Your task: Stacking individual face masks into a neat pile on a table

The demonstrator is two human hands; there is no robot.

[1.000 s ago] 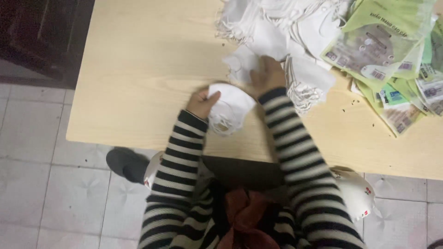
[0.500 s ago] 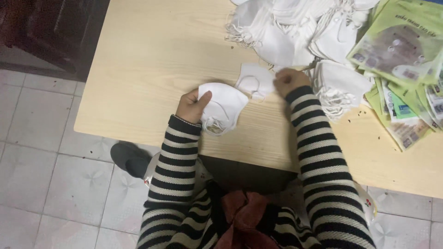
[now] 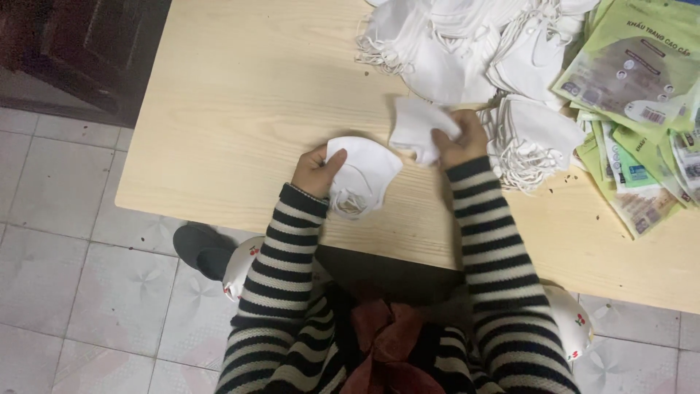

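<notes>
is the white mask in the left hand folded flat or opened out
Folded flat. The white mask lies as one flat half-shape in the left hand, its ear loops bunched at the lower edge.

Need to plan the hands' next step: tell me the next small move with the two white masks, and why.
Probably bring the right hand with its single mask over onto the folded mask stack in the left hand. Each hand has a grip on white masks, the two lie close together on the table, and the loose mask pile is behind.
</notes>
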